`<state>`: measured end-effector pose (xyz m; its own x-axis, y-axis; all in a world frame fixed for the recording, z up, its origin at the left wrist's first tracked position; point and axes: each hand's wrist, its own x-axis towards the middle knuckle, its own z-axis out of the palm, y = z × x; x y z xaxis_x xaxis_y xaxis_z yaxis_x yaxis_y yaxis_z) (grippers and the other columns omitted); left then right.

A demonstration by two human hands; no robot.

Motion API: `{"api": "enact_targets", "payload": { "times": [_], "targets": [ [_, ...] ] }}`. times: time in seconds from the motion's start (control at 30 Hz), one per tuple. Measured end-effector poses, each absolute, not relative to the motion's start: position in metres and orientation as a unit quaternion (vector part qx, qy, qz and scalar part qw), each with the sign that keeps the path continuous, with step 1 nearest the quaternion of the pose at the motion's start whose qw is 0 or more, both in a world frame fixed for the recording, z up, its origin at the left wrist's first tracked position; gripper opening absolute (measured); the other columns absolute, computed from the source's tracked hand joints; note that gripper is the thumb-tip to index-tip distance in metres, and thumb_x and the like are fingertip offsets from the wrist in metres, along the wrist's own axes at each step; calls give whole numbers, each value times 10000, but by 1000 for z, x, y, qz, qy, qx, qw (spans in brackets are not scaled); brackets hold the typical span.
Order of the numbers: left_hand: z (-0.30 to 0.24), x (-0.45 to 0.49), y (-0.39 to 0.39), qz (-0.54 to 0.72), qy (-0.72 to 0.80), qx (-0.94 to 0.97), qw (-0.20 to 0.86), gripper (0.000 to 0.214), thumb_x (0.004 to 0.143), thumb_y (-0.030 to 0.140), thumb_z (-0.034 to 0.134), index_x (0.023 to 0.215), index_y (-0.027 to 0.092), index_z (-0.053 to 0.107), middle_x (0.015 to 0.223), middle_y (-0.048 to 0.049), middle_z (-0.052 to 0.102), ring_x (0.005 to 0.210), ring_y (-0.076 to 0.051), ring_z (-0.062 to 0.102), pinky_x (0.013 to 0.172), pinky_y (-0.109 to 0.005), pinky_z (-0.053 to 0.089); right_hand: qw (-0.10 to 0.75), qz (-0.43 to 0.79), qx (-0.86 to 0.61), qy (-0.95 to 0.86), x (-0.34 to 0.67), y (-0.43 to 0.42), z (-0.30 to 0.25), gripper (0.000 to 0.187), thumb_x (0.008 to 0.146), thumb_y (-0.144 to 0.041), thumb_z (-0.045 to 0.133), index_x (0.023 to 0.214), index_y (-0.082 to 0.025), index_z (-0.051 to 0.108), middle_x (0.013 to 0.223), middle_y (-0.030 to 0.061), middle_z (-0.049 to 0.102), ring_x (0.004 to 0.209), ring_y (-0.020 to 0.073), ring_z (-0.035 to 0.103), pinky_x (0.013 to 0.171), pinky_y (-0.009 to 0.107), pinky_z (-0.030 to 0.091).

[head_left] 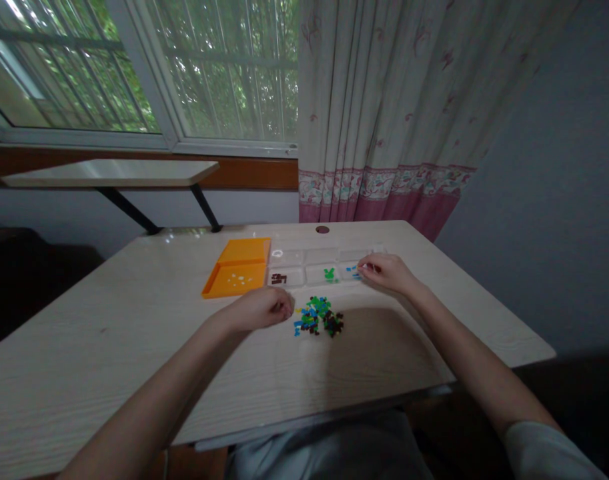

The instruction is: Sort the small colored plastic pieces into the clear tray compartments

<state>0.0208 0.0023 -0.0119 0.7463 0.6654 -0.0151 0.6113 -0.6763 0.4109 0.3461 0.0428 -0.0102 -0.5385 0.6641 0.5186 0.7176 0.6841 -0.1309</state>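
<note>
A mixed pile of small plastic pieces [317, 312], green, blue, dark brown and a little yellow, lies on the table. My left hand [264, 308] is closed just left of this pile, fingers curled; whether it holds anything is hidden. My right hand [387, 272] pinches above the right end of three clear plastic boxes, beside some blue pieces [352, 270]; anything between its fingertips is too small to make out. The middle clear box holds green pieces [329, 274]. Brown pieces [279, 278] lie in the left clear box [297, 277].
An orange case [217, 283] stands with its lid folded back, left of the clear boxes, with several white pieces inside. At the back left a small raised shelf [119, 172] rests on black legs. A curtain [374, 133] hangs behind the table [134, 353].
</note>
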Motion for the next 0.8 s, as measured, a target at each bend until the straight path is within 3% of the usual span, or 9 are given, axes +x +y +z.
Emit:
{"api": "enact_targets", "payload": {
  "times": [0.17, 0.37, 0.6, 0.8],
  "targets": [
    [-13, 16, 5, 71, 350, 918, 173, 184, 738, 142, 470, 767, 160, 651, 768, -19, 645, 669, -109, 566, 590, -176, 384, 188, 16, -535, -823, 399, 69, -15, 203, 775, -319, 510, 825, -186, 655, 571, -2, 578, 513, 104, 492, 497, 199, 294],
    [-14, 13, 6, 37, 380, 914, 136, 170, 754, 195, 481, 773, 182, 649, 771, -12, 650, 678, -119, 576, 574, -183, 370, 143, 45, -600, -786, 418, 78, -26, 212, 735, -338, 535, 767, -178, 671, 583, 16, 593, 502, 105, 473, 477, 205, 274],
    [-15, 15, 6, 49, 398, 908, 119, 166, 778, 258, 484, 777, 190, 635, 742, -9, 635, 642, -120, 556, 561, -195, 357, 177, 30, -613, -769, 419, 75, -20, 225, 755, -326, 510, 808, -183, 675, 609, 27, 612, 534, 119, 500, 489, 209, 286],
    [-10, 29, -3, 181, 386, 896, 125, 224, 827, 310, 458, 818, 166, 629, 738, -33, 605, 664, -117, 527, 599, -205, 384, 241, 52, -534, -809, 367, 55, -14, 256, 795, -346, 487, 852, -172, 665, 578, 9, 579, 515, 105, 477, 505, 197, 298]
  ]
}}
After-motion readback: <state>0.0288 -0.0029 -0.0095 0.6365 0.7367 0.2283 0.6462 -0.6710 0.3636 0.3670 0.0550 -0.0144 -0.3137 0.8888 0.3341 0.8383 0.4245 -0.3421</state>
